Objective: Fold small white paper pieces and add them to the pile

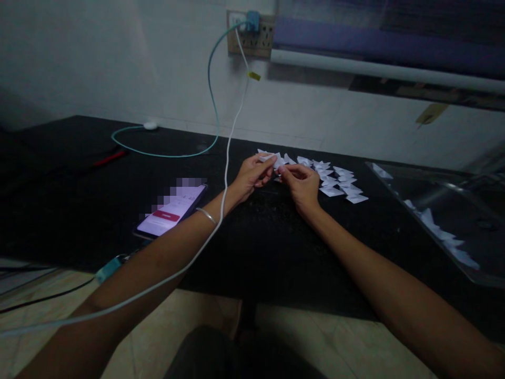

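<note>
My left hand (254,172) pinches a small folded white paper piece (278,159) between thumb and fingers, above the black table. Close on its right, my right hand (302,181) has thumb and forefinger pressed together at the lower edge of the same folded paper piece. Its other fingers curl inward, and the exact contact is partly hidden. Behind and to the right of both hands lie several similar folded paper pieces (332,191), pointed and boat-like, set out in overlapping rows.
A lit phone (169,213) lies left of my left forearm. A white cable (228,158) hangs from the wall socket (258,39) and crosses that forearm. A teal cable (165,156) loops on the black table (252,252). Right, a clear plastic sheet or tray (465,210) borders more folded papers.
</note>
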The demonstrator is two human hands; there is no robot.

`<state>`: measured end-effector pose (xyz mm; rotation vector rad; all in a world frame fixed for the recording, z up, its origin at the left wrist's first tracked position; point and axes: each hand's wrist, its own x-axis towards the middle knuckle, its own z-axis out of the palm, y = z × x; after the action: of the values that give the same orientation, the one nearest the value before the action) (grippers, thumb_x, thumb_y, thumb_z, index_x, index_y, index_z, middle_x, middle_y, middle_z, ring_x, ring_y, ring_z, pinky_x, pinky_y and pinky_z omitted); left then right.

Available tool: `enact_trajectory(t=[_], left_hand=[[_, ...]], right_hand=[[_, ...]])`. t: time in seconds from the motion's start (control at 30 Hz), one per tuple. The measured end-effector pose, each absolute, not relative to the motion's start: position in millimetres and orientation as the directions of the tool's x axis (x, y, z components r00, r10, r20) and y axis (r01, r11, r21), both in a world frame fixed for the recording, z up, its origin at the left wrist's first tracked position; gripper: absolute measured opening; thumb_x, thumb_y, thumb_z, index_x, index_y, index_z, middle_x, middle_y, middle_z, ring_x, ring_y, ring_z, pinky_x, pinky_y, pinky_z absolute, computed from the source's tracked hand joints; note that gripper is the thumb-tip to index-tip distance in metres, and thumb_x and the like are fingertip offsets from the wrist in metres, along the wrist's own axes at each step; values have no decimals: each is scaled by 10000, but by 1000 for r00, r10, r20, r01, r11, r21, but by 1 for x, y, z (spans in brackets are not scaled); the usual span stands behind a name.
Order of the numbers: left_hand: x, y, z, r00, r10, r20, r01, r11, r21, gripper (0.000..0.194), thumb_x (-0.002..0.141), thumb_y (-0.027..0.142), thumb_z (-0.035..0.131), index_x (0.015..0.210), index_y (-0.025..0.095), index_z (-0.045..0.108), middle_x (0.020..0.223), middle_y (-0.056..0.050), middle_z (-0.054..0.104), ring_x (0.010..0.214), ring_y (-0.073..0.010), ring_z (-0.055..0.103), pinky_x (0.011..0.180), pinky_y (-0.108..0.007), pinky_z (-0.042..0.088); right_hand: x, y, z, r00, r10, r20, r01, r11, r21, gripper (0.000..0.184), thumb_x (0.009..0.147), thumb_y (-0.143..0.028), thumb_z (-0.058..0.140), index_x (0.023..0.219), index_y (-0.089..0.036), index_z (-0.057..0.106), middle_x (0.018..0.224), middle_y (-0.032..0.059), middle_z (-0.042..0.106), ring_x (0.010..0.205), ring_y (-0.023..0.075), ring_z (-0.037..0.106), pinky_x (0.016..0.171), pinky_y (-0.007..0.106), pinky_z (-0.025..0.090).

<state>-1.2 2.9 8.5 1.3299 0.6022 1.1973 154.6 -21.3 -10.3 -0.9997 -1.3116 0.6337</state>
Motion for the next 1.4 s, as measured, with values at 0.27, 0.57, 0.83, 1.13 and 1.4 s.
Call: enact_trajectory(t=[0.27,0.57,0.83,1.13,1.4], left_hand=[[-2,-2,11,343,913,221,-373,-84,924,282,875,328,748,1021,229,528,711,74,474,477,-23,354,400,-181,179],[7,2,0,182,955,235,-205,-197,959,417,855,318,779,1099,248,448,593,118,446,397,-38,360,374,-193,207],[-15,18,0,397,900,181,-197,-109,974,287,808,384,763,837,218,530,537,101,393,388,-33,329,393,-190,147],[-23,25,-3,529,838,134,-247,2,969,291,700,354,782,838,211,569,519,83,426,380,-44,337,409,-190,137],[-22,25,-5,511,841,176,-226,-66,972,275,716,360,800,815,197,601,521,73,455,391,-42,358,400,-185,158]], right_hand=[[152,-28,-8,121,829,547,242,509,-826,177,807,-408,771,811,-234,739,824,40,748,765,212,702,793,420,595],[152,-33,-11,88,803,589,397,514,-760,108,859,-336,723,845,-236,764,856,45,762,758,218,706,746,406,574],[156,-30,-9,-40,863,504,313,490,-814,220,853,-455,722,930,-251,751,904,50,773,820,216,719,775,399,597],[163,-21,-11,-182,939,291,48,304,-952,310,711,-467,838,880,-238,716,780,19,746,673,179,698,739,376,605],[161,-25,-7,-262,931,253,44,274,-961,238,688,-369,853,829,-236,716,777,13,748,658,158,674,702,347,580]])
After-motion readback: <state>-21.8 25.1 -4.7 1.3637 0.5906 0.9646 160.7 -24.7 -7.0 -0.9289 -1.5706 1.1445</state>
